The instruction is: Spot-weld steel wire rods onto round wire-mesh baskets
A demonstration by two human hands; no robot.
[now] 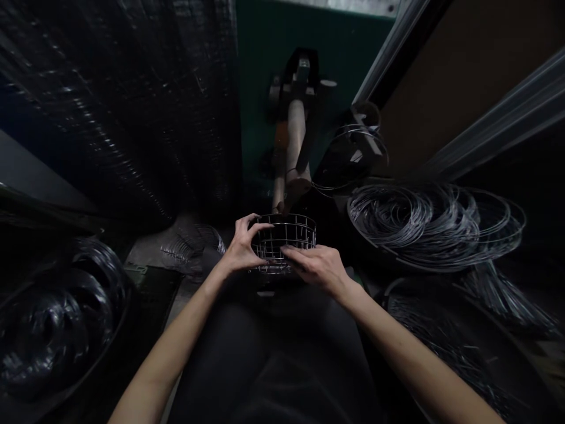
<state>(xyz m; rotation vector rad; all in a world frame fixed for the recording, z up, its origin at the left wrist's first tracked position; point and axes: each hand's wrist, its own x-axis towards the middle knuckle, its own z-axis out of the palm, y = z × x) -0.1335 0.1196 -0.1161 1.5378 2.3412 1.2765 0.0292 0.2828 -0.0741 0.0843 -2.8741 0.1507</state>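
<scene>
A small round wire basket (295,231) of thin metal rods sits in front of me at knee height. My left hand (244,246) grips its left side, fingers curled over the rim. My right hand (318,268) rests on the near right side, fingers pressed along the lower wires. Both forearms reach in from the bottom of the view. The basket's underside is hidden by my hands.
A large pile of loose wire rings (435,221) lies to the right. Dark wire mesh rolls (128,106) rise at the left, more coiled wire (57,318) lower left. A machine arm with a tan post (295,132) stands behind the basket.
</scene>
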